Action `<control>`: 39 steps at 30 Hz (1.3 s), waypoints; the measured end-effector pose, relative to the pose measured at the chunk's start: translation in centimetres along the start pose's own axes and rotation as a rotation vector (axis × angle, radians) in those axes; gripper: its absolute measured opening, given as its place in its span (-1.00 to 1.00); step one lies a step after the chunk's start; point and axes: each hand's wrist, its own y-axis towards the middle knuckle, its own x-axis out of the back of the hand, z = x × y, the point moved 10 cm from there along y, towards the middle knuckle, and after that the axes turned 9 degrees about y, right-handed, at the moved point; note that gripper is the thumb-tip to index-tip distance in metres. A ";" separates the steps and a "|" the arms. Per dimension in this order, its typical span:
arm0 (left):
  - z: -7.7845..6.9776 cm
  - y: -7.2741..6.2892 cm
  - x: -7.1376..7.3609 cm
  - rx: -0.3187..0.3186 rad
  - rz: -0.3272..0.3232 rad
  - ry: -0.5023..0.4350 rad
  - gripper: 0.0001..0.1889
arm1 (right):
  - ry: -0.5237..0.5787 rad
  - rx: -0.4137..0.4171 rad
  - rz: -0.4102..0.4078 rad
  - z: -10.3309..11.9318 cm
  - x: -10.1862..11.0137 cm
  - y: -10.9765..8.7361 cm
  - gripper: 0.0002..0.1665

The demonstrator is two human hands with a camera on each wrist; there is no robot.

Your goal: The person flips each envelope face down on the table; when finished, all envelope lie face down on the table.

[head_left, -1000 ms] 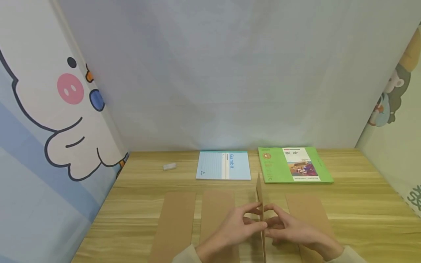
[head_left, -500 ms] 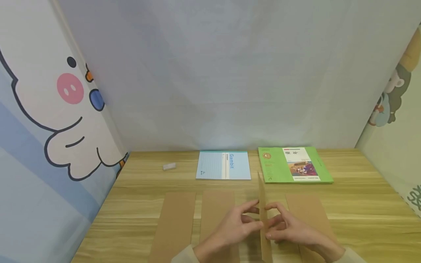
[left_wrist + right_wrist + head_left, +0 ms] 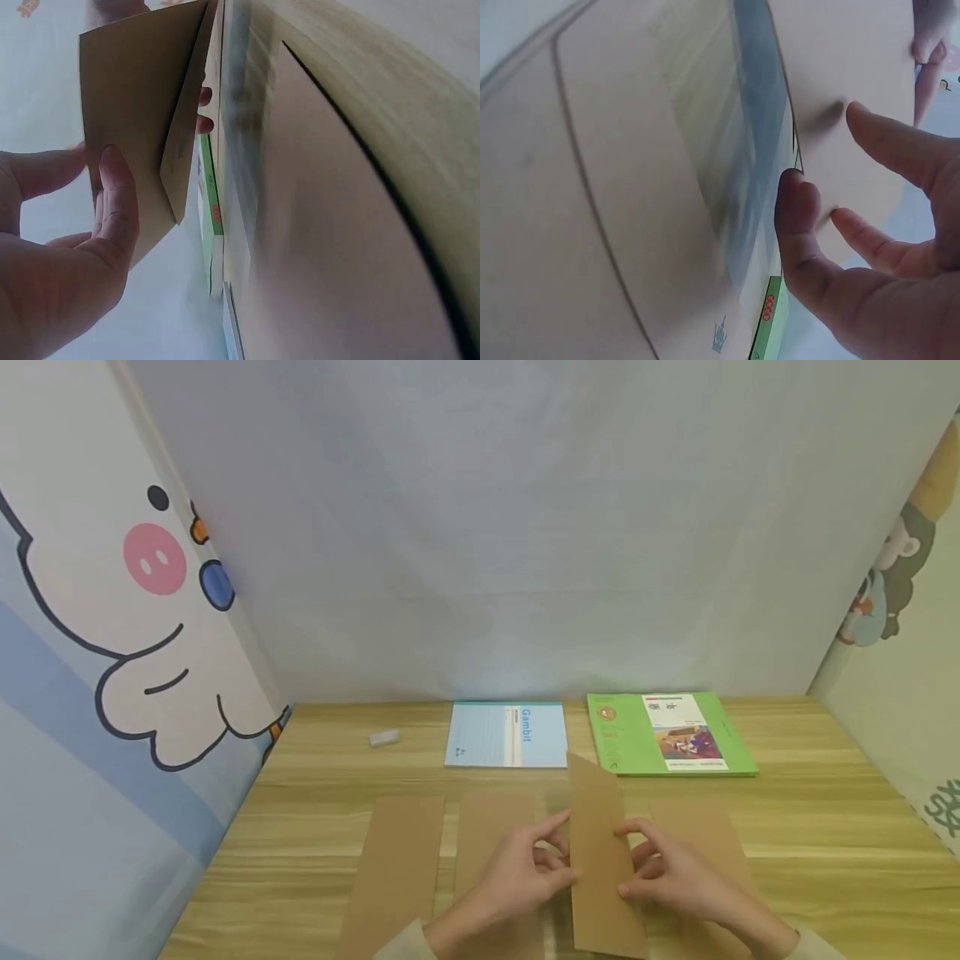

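A tall, narrow brown kraft card is held up off the table, its broad face turned to the head view. At its left edge, my left hand pinches it between thumb and fingers. My right hand has thumb and fingertips on the opposite edge, fingers bent. The left wrist view shows the card with a narrower flap standing off one side. Flat brown cards lie left of and below the left hand. Another flat card lies partly under the right hand.
A pale blue notebook lies at the table's back, a green book with a picture cover to its right. A small whitish block sits at the back left. A grey curtain hangs behind the table.
The held card has turned from nearly edge-on to showing its broad face. My left hand has shifted slightly left, my right hand slightly right; the view has shifted a little.
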 end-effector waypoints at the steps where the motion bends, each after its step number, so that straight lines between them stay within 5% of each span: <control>1: 0.1 0.0 0.1 0.006 0.002 0.010 -0.26 | -0.022 0.002 -0.009 0.1 0.1 0.0 -0.20; 13: 1.8 -0.1 0.4 0.102 -0.049 0.111 -0.30 | -0.172 -0.022 -0.045 0.3 0.8 -0.5 -0.17; 20: 2.7 0.2 0.4 0.126 -0.067 0.293 -0.33 | -0.218 -0.043 -0.048 0.1 1.0 -0.5 -0.20; 25: 3.0 0.0 0.1 0.158 -0.038 0.411 -0.31 | -0.219 -0.066 -0.042 -0.2 0.9 -0.6 -0.20; 39: 4.1 -0.1 -1.0 0.200 0.051 0.534 -0.26 | -0.264 -0.083 -0.034 -0.8 0.7 -0.6 -0.25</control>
